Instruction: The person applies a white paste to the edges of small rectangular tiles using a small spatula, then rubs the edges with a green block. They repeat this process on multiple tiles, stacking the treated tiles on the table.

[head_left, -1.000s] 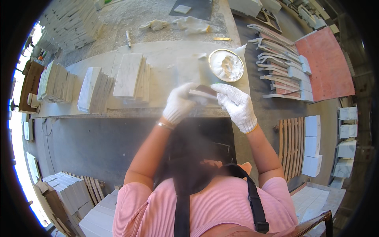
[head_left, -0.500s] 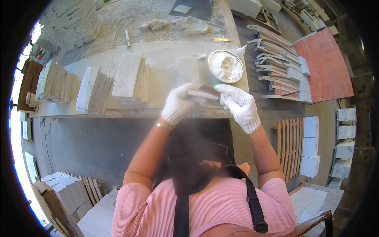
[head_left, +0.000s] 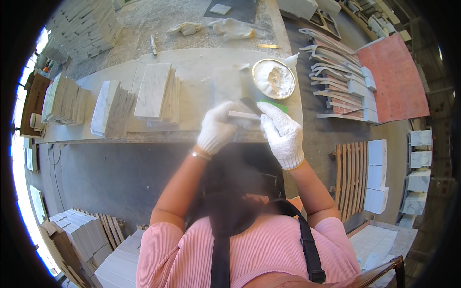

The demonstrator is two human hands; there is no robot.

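Note:
My left hand [head_left: 216, 127], in a white knit glove, is closed on the end of a narrow white stone tile [head_left: 244, 115], seen edge-on. My right hand [head_left: 282, 134], gloved the same way, is closed on a thin, flat dark piece [head_left: 250, 105] that meets the tile's right end. A bright green flat part [head_left: 276, 105] sticks out past the right fingers; whether it joins the dark piece I cannot tell. Just beyond stands a round tub of white paste [head_left: 273, 79]. Both hands are above the near edge of the stone-topped bench [head_left: 197, 96].
Leaning stacks of marble tiles [head_left: 154, 91] stand along the bench's left. Loose gloves [head_left: 230, 30], a pen-like tool [head_left: 153, 45] and a small brass-coloured strip [head_left: 268, 46] lie farther back. On the right are a rack with pale strips [head_left: 331, 81] and a wooden pallet [head_left: 352, 180].
My right hand has shifted left and slightly down, toward the tile. The green part now shows beyond its fingers. My left hand and the tile have barely moved.

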